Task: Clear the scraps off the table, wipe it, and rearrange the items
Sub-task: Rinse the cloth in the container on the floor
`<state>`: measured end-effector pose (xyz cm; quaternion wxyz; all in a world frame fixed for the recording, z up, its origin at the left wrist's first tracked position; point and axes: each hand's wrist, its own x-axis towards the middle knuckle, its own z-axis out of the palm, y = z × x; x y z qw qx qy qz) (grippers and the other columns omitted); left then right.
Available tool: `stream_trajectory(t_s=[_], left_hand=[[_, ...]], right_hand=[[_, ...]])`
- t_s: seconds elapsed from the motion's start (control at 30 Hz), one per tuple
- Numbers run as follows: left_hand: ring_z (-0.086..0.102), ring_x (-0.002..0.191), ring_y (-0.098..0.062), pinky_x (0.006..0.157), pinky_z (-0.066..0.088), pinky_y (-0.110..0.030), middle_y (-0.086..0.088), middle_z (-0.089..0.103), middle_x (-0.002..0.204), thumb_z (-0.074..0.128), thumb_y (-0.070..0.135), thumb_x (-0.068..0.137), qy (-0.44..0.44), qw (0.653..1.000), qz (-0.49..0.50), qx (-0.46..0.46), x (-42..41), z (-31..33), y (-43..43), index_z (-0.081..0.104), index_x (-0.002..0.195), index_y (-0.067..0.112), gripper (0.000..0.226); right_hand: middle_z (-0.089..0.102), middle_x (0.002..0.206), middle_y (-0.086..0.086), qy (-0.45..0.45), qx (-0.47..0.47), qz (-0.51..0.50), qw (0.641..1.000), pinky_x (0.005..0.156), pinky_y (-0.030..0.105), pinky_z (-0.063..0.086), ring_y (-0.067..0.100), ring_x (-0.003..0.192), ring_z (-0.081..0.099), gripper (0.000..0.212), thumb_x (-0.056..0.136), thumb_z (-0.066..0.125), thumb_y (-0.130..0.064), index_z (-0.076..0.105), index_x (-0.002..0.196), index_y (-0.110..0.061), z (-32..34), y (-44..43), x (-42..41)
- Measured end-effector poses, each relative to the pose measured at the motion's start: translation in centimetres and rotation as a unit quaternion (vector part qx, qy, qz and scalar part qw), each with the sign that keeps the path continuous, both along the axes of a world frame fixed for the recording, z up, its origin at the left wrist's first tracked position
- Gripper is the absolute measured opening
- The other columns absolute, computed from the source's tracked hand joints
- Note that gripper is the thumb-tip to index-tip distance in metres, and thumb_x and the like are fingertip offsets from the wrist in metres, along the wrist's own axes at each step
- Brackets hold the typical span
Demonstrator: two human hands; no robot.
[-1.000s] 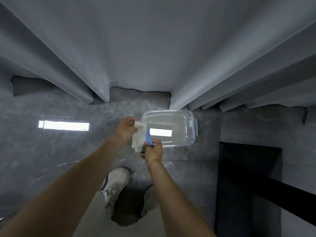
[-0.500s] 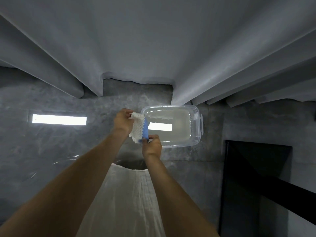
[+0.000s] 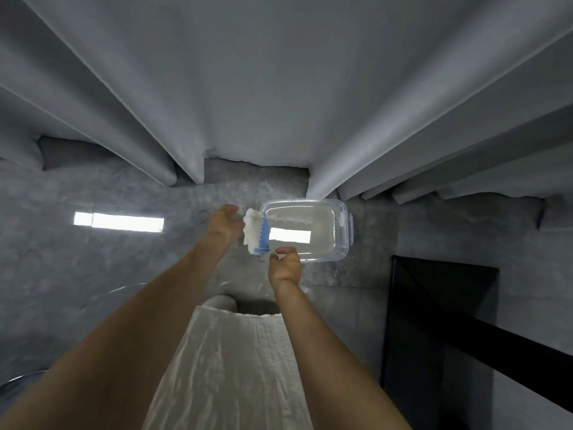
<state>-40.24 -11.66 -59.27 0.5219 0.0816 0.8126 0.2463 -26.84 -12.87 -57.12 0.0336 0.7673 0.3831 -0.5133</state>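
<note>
Over the grey floor I hold a white and blue wiping cloth [image 3: 255, 233], bunched up lengthwise, at the left rim of a clear plastic tub [image 3: 343, 243] that holds cloudy water. My left hand [image 3: 225, 225] grips the cloth's upper left side and looks blurred. My right hand [image 3: 284, 265] is just below the cloth's blue lower end, with thumb and fingers loosened and a small gap to the cloth. The table to be wiped is not clearly in view.
Grey curtains [image 3: 279, 88] hang to the floor behind the tub. A dark piece of furniture [image 3: 440, 311] stands at the right. My pale garment [image 3: 229, 367] fills the lower middle. A metal rim [image 3: 21, 378] shows at the bottom left.
Both hands held the cloth between them; now my right hand has come off its lower end. The view shifted and my shoes are now hidden by the garment.
</note>
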Motion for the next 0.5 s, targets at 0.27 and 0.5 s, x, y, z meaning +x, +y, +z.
stream_trajectory(t_s=[0.27,0.5], left_hand=[[0.051,0.063,-0.016,0.060,0.053,-0.030,-0.020,0.063,0.110,0.047,-0.003,0.092,-0.006,0.999,-0.036,0.009,-1.8,19.4,1.2,0.060,0.113,0.004,0.025],[0.057,0.099,-0.025,0.078,0.043,-0.029,-0.015,0.061,0.109,0.051,-0.006,0.088,0.047,0.967,-0.242,0.067,-0.3,43.3,2.4,0.064,0.104,-0.001,0.022]], right_hand=[[0.058,0.122,0.013,0.034,0.041,0.060,0.997,0.092,0.028,0.043,0.029,0.112,0.056,0.022,0.092,0.054,-0.014,0.057,0.113,-0.007,19.1,1.4,-2.1],[0.056,0.126,0.015,0.058,0.104,0.065,0.991,0.092,0.027,0.041,0.030,0.114,0.055,0.027,0.094,0.050,-0.013,0.056,0.119,-0.005,39.8,1.8,-1.3]])
